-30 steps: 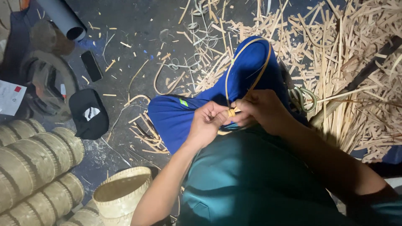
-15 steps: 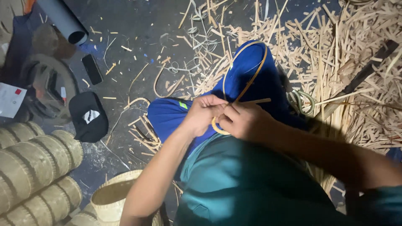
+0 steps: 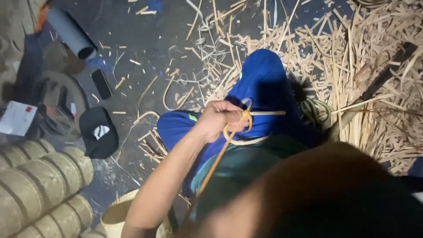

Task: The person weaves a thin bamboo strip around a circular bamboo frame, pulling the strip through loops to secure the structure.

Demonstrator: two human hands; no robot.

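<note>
Far left: stacked round woven baskets of pale cane [image 3: 39, 180] fill the lower corner; above them a white paper card with a red mark [image 3: 16, 118] lies on the dark floor.
Upper left: a grey plastic pipe [image 3: 70, 31] lies slanted, open end toward the lower right; below it a black flat phone [image 3: 101, 83] rests on the floor.
Left of centre: a black cap with a white patch [image 3: 99, 132] sits on the floor, near the baskets and well apart from the hand.
Bottom left of centre: a small pale woven basket with an open rim [image 3: 119, 216] stands beside the forearm.
Left hand [image 3: 220, 119]: closed in a pinch on a thin tan cane strip [image 3: 231, 132], just over the blue trouser knee [image 3: 264, 83].
Cane strip: it forms a small loop and knot at the fingers; one end sticks out level to the right, a curve sags below the hand, and a long tail runs down and left toward the body.
Centre bottom: a dark green shirt [image 3: 238, 167] lies under the strip's tail.
Right hand: not seen; a blurred brown arm [image 3: 317, 194] fills the lower right, so I cannot tell its grip.
Right: a heap of pale split cane strips and shavings [image 3: 361, 66] covers the floor, with a dark long tool [image 3: 383, 79] lying across it.
</note>
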